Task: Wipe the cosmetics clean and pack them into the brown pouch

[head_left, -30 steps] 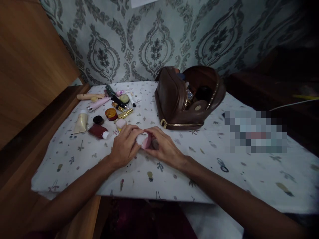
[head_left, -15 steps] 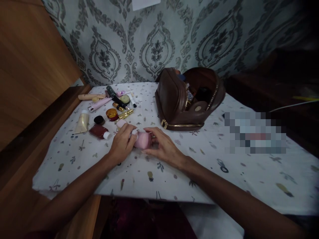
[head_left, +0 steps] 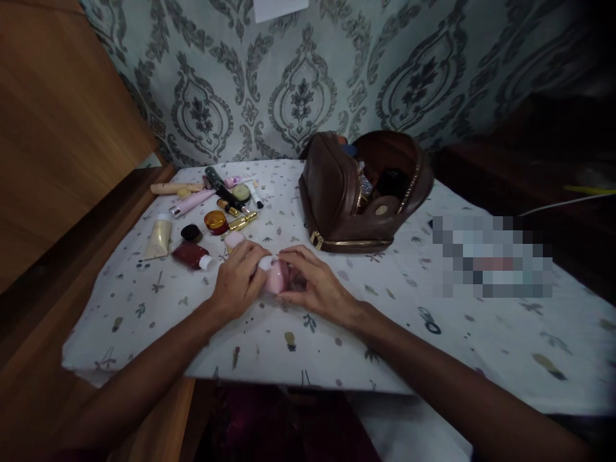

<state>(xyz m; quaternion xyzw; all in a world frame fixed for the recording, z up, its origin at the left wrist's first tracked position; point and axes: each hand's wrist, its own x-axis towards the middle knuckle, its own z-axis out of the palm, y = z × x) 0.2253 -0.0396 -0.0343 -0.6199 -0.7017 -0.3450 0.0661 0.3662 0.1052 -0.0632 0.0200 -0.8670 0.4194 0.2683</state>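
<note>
Head view: both hands on a pink container (head_left: 276,280)

Closest, maroon fabric (head_left: 289,423) shows below the front edge of the printed tablecloth (head_left: 269,359). Above the cloth's near half, the pink container sits between the two hands; whether it touches the cloth, I cannot tell. The left hand (head_left: 235,280) has its fingers bent and close together over the container's white end (head_left: 264,263). The right hand (head_left: 320,285) grips the pink end, thumb on the near side and fingers on the far side.

Just beyond the left hand lie a dark red bottle (head_left: 188,255) with a white cap and a pale pink item (head_left: 234,240), partly hidden. Near the bottle are a cream-coloured tube (head_left: 158,239), a black-topped jar (head_left: 190,232), an amber jar (head_left: 216,222) and a gold tube (head_left: 243,221).

Farther back, a pink tube (head_left: 192,203) lies among other cosmetics. To the right stands a brown bag (head_left: 332,199), unzipped, with things inside. Behind everything hangs a grey-patterned backdrop (head_left: 303,96).
</note>
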